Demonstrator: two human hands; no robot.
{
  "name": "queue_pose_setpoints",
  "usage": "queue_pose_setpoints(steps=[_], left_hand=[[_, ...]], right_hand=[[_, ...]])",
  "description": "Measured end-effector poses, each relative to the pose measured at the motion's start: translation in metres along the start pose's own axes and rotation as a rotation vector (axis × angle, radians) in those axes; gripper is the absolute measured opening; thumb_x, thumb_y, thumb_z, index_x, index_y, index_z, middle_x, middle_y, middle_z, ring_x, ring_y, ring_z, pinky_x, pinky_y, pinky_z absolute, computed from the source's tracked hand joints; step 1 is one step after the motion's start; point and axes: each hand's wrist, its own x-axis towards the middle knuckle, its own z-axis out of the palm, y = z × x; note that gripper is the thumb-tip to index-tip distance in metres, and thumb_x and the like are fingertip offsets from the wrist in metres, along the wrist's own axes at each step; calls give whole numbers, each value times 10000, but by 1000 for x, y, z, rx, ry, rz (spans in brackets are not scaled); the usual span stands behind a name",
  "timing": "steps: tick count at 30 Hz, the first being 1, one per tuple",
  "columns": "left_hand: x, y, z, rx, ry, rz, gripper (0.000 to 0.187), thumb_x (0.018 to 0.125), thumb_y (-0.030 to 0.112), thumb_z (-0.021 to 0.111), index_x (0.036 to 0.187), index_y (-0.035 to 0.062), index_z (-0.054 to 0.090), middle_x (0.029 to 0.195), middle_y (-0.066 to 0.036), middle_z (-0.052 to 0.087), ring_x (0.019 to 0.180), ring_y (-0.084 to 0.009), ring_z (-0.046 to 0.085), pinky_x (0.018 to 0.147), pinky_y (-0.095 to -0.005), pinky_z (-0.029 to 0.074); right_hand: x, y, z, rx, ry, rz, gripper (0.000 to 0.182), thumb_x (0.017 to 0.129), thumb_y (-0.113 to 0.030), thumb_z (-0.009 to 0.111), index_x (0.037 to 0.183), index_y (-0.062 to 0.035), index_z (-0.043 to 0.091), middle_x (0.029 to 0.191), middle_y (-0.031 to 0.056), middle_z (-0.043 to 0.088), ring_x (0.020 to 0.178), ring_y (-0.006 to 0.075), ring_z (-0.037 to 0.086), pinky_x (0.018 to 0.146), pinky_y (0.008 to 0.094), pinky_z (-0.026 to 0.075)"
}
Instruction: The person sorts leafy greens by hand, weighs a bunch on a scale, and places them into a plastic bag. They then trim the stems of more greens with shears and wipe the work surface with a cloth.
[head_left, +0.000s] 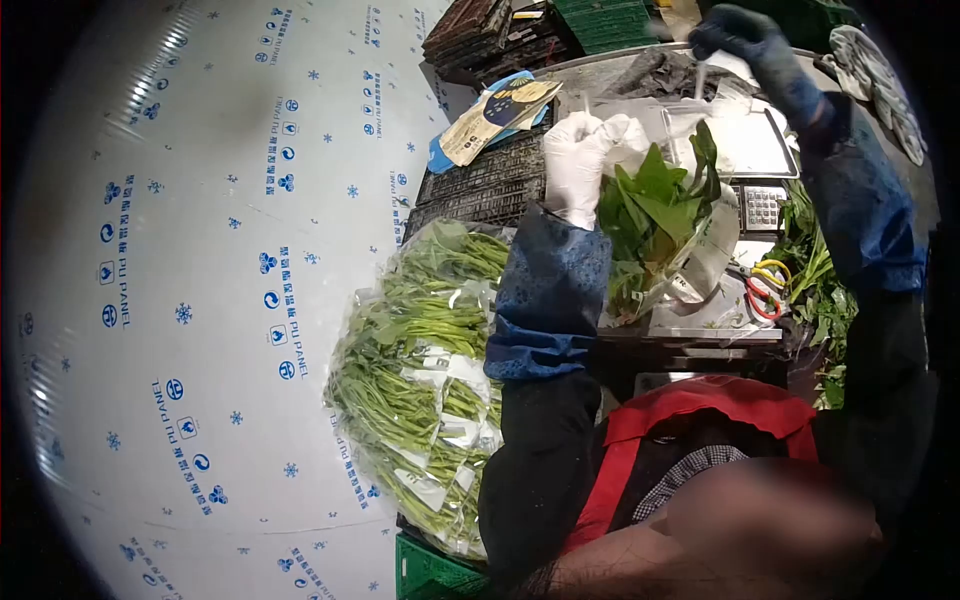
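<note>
I have the leafy bunch in a clear bag just left of the keypad; bagging seems the step. My left hand curls beside the leaves, my right hand is raised beyond the keypad; I can't tell what either grips. Next likely wants a steady bag. Scissors near the keypad could snag it; loose greens crowd right, packed greens farther left.
</note>
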Motion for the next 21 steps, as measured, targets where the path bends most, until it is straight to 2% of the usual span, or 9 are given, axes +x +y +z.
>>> queue_pose_setpoints(steps=[1,4,7,10,13,14,15,17,21], left_hand=[[3,-9,-10,38,-27,127,229,805,136,614,624,26,529,590,18,499,509,-44,382,484,-187,312],[-9,-2,-28,-84,1,166,209,871,132,491,764,-23,582,727,-64,593,651,-114,555,589,-221,444],[-11,-1,-35,-46,-48,282,183,866,96,474,849,-51,583,826,-104,610,755,-152,600,671,-239,480],[-7,0,-43,374,-109,508,250,889,120,400,907,-73,559,863,-113,607,778,-172,602,701,-261,481],[-13,9,-37,13,-99,187,392,915,271,363,927,-71,555,862,-120,613,776,-188,600,714,-293,480],[-12,6,-38,-100,-103,94,425,915,310,365,934,-71,552,865,-126,615,777,-190,599,715,-298,480],[-13,4,-37,-135,-38,2,516,931,354,277,918,-69,572,859,-149,629,805,-222,588,778,-310,451],[-9,-1,-41,-163,-42,13,524,931,362,274,924,-70,570,853,-149,628,806,-221,589,775,-309,455],[6,3,-73,238,18,266,461,919,353,352,929,-50,576,852,-146,622,772,-216,604,711,-306,493]], right_hand=[[-17,18,-33,-24,148,14,134,839,-105,544,910,1,584,859,62,605,827,141,577,782,249,459],[-111,73,-103,-114,205,276,175,848,-127,531,976,-13,566,930,68,588,891,151,555,818,261,440],[-215,130,-102,-197,-181,717,223,858,-148,518,1042,-26,548,1002,74,571,954,162,534,853,272,421],[-255,120,-73,-123,-528,920,276,867,-170,505,1109,-40,529,1073,80,554,1017,172,513,889,284,402],[-199,104,-53,314,-347,753,329,876,-192,492,1175,-54,511,1145,86,538,1081,183,491,925,295,383],[-149,61,-37,48,-275,655,380,874,-262,506,1171,-27,496,1142,117,537,1079,188,491,901,298,408],[-128,85,-26,182,-179,447,463,855,-321,523,1212,-34,457,1222,124,473,1107,201,472,913,321,399],[-89,88,6,349,-127,357,490,859,-326,510,1245,-37,418,1281,124,410,1112,227,470,916,343,398],[-45,121,55,672,-76,429,338,850,-279,545,1083,-34,552,1015,80,600,938,169,568,860,305,442]])
